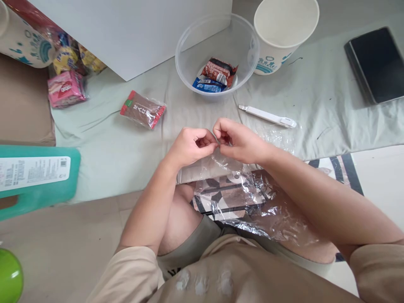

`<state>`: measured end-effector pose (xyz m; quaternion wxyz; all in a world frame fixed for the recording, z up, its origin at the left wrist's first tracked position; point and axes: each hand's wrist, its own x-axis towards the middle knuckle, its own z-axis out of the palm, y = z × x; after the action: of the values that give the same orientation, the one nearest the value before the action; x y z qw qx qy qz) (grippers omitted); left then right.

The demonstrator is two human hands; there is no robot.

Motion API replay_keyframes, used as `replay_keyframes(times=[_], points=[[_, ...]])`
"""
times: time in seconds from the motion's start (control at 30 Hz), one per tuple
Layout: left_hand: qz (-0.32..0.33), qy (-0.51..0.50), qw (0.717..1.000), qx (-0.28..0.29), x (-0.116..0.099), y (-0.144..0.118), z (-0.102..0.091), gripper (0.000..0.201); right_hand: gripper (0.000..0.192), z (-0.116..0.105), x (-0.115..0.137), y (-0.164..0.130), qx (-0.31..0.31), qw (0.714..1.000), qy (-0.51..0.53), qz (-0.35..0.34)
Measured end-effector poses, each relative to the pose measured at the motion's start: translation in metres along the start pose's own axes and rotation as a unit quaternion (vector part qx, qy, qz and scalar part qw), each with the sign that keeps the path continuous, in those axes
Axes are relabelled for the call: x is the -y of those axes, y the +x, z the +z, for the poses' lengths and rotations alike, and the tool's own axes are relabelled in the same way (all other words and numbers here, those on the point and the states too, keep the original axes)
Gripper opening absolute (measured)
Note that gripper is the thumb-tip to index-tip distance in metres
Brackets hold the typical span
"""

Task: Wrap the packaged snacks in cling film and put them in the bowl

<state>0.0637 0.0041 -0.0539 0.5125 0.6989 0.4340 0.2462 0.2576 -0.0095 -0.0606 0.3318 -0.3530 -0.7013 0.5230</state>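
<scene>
**Both hands pinch the top edge of a clear plastic bag**

Pale green cloth (120,143) covers the surface, creased, carrying nearly everything in view. White box (132,33) stands at its far edge.

Clear plastic bag (252,206): large, see-through, heavily crinkled, catching glare in bright streaks. It drapes from the hands down over the person's lap and the near edge of the cloth; a black-and-white patterned floor shows through it. Its upper edge is gathered up at the fingertips.

Left hand (191,145): grip closed, thumb and fingers pinched on the bag's top edge. Right hand (236,141): likewise clamped on the same edge, knuckles up. The two hands touch at the fingertips, just in front of the bowl.

Teal container (38,179) with a white label lies at the left edge. Dark tablet (377,63) sits far right.

Paper cup (284,29), white with blue print, stands beside the clear bowl (217,46), touching or nearly so. The bowl holds a red-brown wrapped snack (219,70) and a blue one (206,86).

Brown snack packet (142,109) with red ends lies left of the bowl. Pink packet (65,88) lies far left among other wrapped sweets.

White clip (268,116), long and thin, lies just beyond the right hand.
</scene>
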Motion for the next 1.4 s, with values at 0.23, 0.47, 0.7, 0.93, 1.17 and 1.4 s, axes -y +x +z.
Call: replay_keyframes(times=[0.23,0.47,0.7,0.93,1.17,1.4], points=[[0.026,0.019,0.999,0.000,0.003,0.000,-0.003,0.013,0.029,0.001,-0.006,0.000,-0.012,0.996,-0.060,-0.057],[0.042,0.033,0.999,-0.004,0.005,0.000,-0.008,0.011,0.027,0.004,-0.008,0.002,-0.014,0.995,-0.076,-0.069],[0.034,0.040,0.999,0.009,0.004,-0.001,-0.008,0.011,0.027,0.006,-0.008,0.003,-0.015,0.994,-0.080,-0.070],[0.010,0.021,1.000,0.011,0.004,-0.002,-0.008,0.012,0.024,0.007,-0.006,0.003,-0.019,0.997,-0.056,-0.047],[-0.047,-0.027,0.998,0.016,0.000,0.002,-0.013,0.016,0.027,0.004,-0.004,-0.002,-0.039,0.995,0.074,0.052],[-0.042,-0.041,0.998,0.020,-0.003,0.002,-0.011,0.016,0.033,0.005,-0.001,-0.001,-0.024,0.980,0.173,0.096]])
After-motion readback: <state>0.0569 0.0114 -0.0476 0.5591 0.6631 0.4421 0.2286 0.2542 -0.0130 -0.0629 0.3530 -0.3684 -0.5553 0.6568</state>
